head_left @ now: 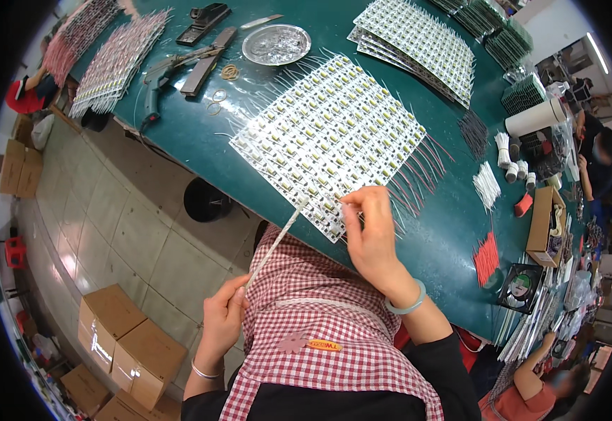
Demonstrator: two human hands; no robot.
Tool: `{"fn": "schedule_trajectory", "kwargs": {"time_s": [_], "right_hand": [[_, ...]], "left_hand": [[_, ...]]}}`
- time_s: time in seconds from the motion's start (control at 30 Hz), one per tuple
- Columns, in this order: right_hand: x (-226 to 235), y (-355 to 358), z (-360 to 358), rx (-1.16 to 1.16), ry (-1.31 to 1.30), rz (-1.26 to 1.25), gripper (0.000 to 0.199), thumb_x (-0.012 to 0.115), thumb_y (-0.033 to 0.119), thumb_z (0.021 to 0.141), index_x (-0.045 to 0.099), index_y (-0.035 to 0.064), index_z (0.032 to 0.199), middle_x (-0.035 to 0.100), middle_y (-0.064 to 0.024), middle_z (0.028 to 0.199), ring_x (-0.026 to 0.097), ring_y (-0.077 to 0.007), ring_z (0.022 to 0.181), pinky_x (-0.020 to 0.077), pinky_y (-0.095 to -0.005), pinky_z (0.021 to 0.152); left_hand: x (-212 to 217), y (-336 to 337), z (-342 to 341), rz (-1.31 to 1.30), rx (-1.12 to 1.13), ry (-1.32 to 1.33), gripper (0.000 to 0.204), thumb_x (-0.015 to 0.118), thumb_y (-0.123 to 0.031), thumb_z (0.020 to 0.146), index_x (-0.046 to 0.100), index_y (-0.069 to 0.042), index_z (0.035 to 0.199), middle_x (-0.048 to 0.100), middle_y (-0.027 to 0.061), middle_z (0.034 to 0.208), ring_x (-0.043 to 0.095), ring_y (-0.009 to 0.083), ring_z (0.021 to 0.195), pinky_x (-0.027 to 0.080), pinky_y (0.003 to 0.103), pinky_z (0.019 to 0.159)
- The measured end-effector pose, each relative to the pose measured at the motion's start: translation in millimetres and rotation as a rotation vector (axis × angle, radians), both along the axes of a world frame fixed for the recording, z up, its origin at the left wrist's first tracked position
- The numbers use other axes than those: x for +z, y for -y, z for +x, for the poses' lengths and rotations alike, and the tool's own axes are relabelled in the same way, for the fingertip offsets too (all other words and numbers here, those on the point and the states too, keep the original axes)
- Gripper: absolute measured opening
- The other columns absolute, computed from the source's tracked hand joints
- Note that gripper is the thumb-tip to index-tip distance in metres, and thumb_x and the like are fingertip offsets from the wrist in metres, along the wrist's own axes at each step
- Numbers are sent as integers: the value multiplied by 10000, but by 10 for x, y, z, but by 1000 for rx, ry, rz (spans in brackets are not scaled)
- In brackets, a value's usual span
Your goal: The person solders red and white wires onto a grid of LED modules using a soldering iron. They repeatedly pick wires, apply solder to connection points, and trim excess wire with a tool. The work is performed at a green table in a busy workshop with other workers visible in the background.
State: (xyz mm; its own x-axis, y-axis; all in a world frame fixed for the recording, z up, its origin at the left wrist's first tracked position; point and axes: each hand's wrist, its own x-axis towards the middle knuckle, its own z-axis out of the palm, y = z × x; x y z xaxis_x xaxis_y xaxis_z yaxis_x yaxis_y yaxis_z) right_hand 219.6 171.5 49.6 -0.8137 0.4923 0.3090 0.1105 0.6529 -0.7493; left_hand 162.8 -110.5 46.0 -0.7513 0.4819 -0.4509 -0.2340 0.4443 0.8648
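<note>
A white circuit board panel (334,133) with rows of small yellow-green parts lies on the green table in front of me. Wires stick out along its edges, red ones on the right side. My left hand (223,312), below the table edge, is closed around the lower end of a thin whitish stick (275,242). The stick slants upward, its far tip at the panel's near edge. Over the panel's near right corner, my right hand (373,235) has thumb and fingertips pinched together; whatever is between them is too small to make out.
Left of the panel are a glue gun (153,95), rubber bands (229,72) and a foil-lined round dish (276,45). More panels (418,42) are stacked behind. Red wire bundles (486,259) and a cardboard box (548,224) stand right. Other people work at the far right and left.
</note>
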Motion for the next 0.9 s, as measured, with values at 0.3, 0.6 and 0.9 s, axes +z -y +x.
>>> {"fn": "schedule_trajectory", "kwargs": {"time_s": [0.3, 0.6, 0.9], "right_hand": [[-75, -266, 82, -15, 81, 96, 199, 553, -64, 867, 548, -3, 1057, 550, -173, 1022, 548, -359, 961, 457, -433, 822], [-90, -276, 75, 4, 76, 102, 189, 524, -65, 877, 547, -8, 1056, 560, -178, 1011, 553, -362, 953, 459, -441, 815], [-119, -295, 100, 12, 74, 99, 239, 497, -97, 835, 545, 5, 1047, 569, -172, 1003, 561, -365, 947, 467, -435, 806]], "left_hand": [[153, -145, 27, -115, -58, -318, 271, 519, -42, 954, 681, -38, 1171, 552, 23, 626, 458, 51, 522, 365, 243, 492], [207, -166, 54, -133, -112, -347, 276, 520, -38, 944, 675, -37, 1173, 625, 109, 697, 553, 100, 593, 421, 258, 555], [98, -427, -32, -105, -162, -404, 297, 517, 29, 922, 649, -11, 1185, 660, 209, 797, 633, 206, 624, 497, 300, 624]]}}
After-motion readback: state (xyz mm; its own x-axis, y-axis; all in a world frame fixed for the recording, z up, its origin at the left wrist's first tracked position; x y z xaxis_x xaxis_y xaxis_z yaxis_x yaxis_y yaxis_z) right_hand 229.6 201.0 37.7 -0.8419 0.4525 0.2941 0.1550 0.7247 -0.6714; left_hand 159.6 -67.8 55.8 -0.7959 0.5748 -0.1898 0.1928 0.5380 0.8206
